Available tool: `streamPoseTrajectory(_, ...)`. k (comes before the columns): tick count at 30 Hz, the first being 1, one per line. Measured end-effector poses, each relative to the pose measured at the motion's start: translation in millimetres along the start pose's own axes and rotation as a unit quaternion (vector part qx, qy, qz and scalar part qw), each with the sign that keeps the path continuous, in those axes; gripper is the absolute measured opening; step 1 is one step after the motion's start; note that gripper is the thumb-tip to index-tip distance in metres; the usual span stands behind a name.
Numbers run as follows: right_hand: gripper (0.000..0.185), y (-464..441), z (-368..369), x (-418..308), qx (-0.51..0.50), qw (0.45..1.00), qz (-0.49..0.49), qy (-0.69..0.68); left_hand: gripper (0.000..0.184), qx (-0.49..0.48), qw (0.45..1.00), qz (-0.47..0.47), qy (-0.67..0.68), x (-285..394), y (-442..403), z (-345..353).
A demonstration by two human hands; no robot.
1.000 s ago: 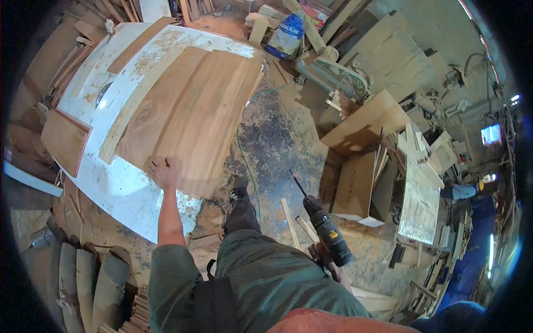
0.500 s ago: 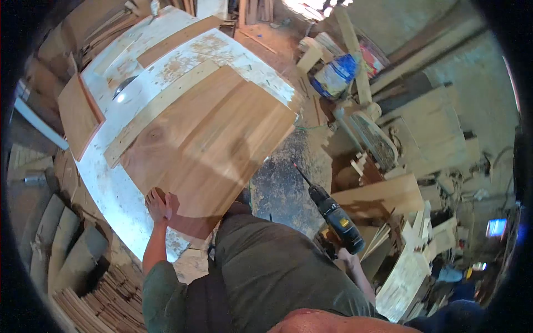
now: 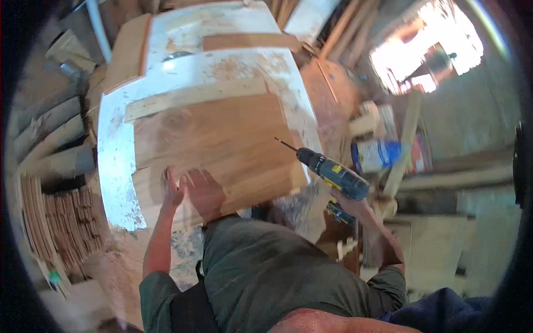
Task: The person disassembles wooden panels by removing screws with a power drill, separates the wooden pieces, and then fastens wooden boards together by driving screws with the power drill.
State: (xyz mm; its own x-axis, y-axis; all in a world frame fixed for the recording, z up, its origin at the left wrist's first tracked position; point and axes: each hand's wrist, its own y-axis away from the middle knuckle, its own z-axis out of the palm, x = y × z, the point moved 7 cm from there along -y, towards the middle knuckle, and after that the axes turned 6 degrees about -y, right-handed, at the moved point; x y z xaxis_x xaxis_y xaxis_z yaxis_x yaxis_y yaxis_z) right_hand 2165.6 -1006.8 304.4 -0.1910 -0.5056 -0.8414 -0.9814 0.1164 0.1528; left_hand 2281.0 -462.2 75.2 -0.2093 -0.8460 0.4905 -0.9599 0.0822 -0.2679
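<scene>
A wide brown wooden panel (image 3: 222, 139) lies on the white worktable (image 3: 117, 177), with a pale wooden strip (image 3: 194, 99) along its far edge. My left hand (image 3: 174, 188) rests at the panel's near left part, fingers stretched out and slightly blurred; its shadow falls just to the right. In my right hand (image 3: 353, 204) is a black and yellow cordless drill (image 3: 333, 175), gripped by the handle. The drill's thin bit (image 3: 286, 144) points left and appears above the right side of the panel; whether it touches the wood I cannot tell.
A brown board (image 3: 250, 41) lies farther back on the table, and another board (image 3: 129, 53) stands at its left edge. Stacked thin wood strips (image 3: 66, 222) are at the left. A blue and white bag (image 3: 377, 154) and a timber beam (image 3: 402, 147) are on the right.
My view has turned to the right. My right hand has raised the drill from beside my body toward the panel's right side. My left hand remains at the panel.
</scene>
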Motion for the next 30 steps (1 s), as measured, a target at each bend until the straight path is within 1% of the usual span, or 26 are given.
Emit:
streamPoseTrajectory(1, 0.037, -36, -5, -13, -0.016, 1.000, -0.025, 0.001, 0.058, 0.008, 1.000, 0.008, 0.017, 16, -9, -4)
streamPoseTrajectory(2, 0.035, -64, -2, -24, -0.053, 0.998, -0.006, 0.040, 0.055, -0.012, 0.998, -0.023, 0.048, 25, -14, -5)
streamPoseTrajectory(3, 0.032, -90, 3, -28, -0.088, 0.993, 0.017, 0.081, 0.055, -0.002, 0.999, -0.034, 0.038, 42, -28, -17)
streamPoseTrajectory(4, 0.028, -121, 9, -38, -0.104, 0.993, -0.061, 0.002, 0.054, -0.027, 0.997, -0.034, 0.059, 57, -46, -22)
streamPoseTrajectory(5, 0.028, -148, 14, -46, -0.117, 0.991, -0.061, 0.000, 0.053, -0.054, 0.995, -0.035, 0.082, 67, -62, -22)
streamPoseTrajectory(6, 0.026, -174, 23, -55, -0.127, 0.990, -0.048, -0.033, 0.053, -0.058, 0.995, -0.037, 0.072, 70, -80, -21)
streamPoseTrajectory(8, 0.026, -231, 42, -70, -0.137, 0.990, -0.023, -0.003, 0.053, -0.054, 0.994, -0.052, 0.079, 61, -119, 6)
streamPoseTrajectory(9, 0.027, -257, 53, -74, -0.138, 0.989, -0.011, 0.061, 0.054, -0.051, 0.993, -0.057, 0.088, 52, -134, 23)
streamPoseTrajectory(10, 0.027, -282, 68, -80, -0.140, 0.988, -0.008, 0.062, 0.054, -0.054, 0.993, -0.060, 0.089, 40, -145, 46)
streamPoseTrajectory(12, 0.033, -325, 100, -84, -0.165, 0.984, 0.047, 0.050, 0.059, -0.046, 0.995, -0.059, -0.068, 18, -160, 91)
streamPoseTrajectory(13, 0.033, -344, 114, -85, -0.170, 0.982, 0.052, 0.062, 0.059, -0.048, 0.995, -0.068, -0.057, 12, -161, 102)
streamPoseTrajectory(15, 0.036, -383, 142, -86, -0.175, 0.980, 0.044, 0.081, 0.063, -0.089, 0.984, -0.124, -0.092, 1, -156, 129)
streamPoseTrajectory(17, 0.036, -405, 164, -97, -0.193, 0.976, 0.050, 0.085, 0.064, -0.096, 0.982, -0.129, -0.095, 6, -158, 128)
streamPoseTrajectory(19, 0.035, -425, 184, -95, -0.214, 0.961, 0.075, 0.156, 0.065, -0.111, 0.980, -0.128, -0.105, 11, -159, 120)
streamPoseTrajectory(20, 0.035, -429, 192, -105, -0.221, 0.962, 0.054, 0.148, 0.066, -0.107, 0.981, -0.125, -0.104, 13, -162, 116)
streamPoseTrajectory(22, 0.036, -440, 204, -103, -0.232, 0.957, 0.071, 0.159, 0.067, -0.107, 0.981, -0.127, -0.101, 13, -167, 109)
streamPoseTrajectory(24, 0.036, -446, 211, -100, -0.241, 0.952, 0.086, 0.170, 0.071, -0.114, 0.979, -0.130, -0.103, 14, -170, 106)
streamPoseTrajectory(30, 0.036, -451, 214, -111, -0.226, 0.956, 0.079, 0.170, 0.075, -0.119, 0.979, -0.136, -0.096, 11, -171, 106)
